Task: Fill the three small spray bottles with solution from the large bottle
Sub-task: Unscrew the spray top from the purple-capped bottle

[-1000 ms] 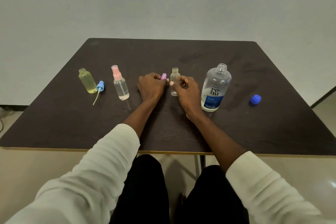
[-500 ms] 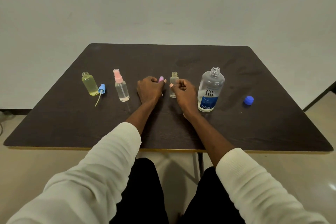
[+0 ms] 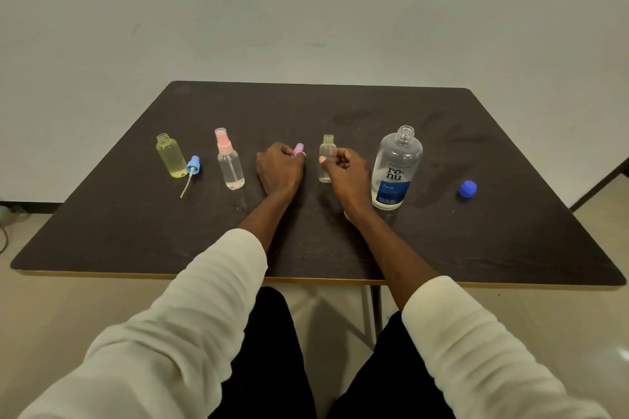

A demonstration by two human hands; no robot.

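Three small bottles stand in a row on the dark table (image 3: 340, 112). The yellow bottle (image 3: 170, 156) at the left is uncapped, and its blue spray top (image 3: 192, 167) lies beside it. A clear bottle with a pink spray top (image 3: 229, 160) stands to its right. My left hand (image 3: 279, 168) is closed around a purple spray top (image 3: 298, 149). My right hand (image 3: 345, 173) grips the small open clear bottle (image 3: 326, 153) from its right side. The large clear bottle (image 3: 396, 168) with a blue label stands uncapped just right of my right hand.
The large bottle's blue cap (image 3: 467, 188) lies on the table to the far right. A pale wall rises behind the table. The table's near edge runs just above my knees.
The camera has pulled back and tilted, so the table looks smaller. My hands have drawn slightly apart, the left one holding the purple top away from the open small bottle.
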